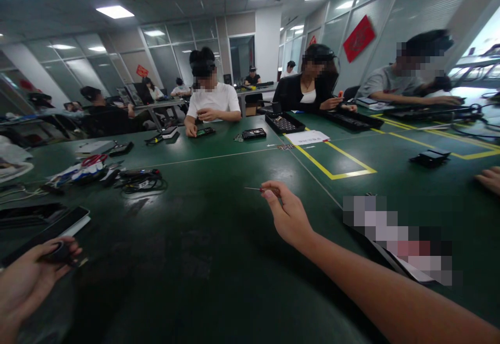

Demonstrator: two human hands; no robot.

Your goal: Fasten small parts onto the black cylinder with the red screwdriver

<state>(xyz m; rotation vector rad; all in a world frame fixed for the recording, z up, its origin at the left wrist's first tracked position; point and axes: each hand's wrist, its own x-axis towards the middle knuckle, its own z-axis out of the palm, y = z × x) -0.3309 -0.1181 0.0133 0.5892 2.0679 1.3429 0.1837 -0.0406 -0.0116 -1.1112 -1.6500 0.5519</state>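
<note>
My right hand (288,212) is raised over the green table (164,292), its fingers closed round the reddish handle of a small screwdriver (253,188). The thin metal shaft points left and touches nothing. At the lower left, my left hand (31,284) is curled, palm up, round a small black rounded object (58,253). A light metal-looking end sticks out past the fingertips; its exact kind is unclear. Just beyond that hand lies a flat dark slab with a pale edge (72,223).
Bundled black cables (142,181) and red-handled tools (94,160) lie on the left. Co-workers sit across the table by black trays (284,123) and a paper sheet (308,137). A partly blurred flat item (416,271) lies beside my right forearm; a black part (430,158) is farther right.
</note>
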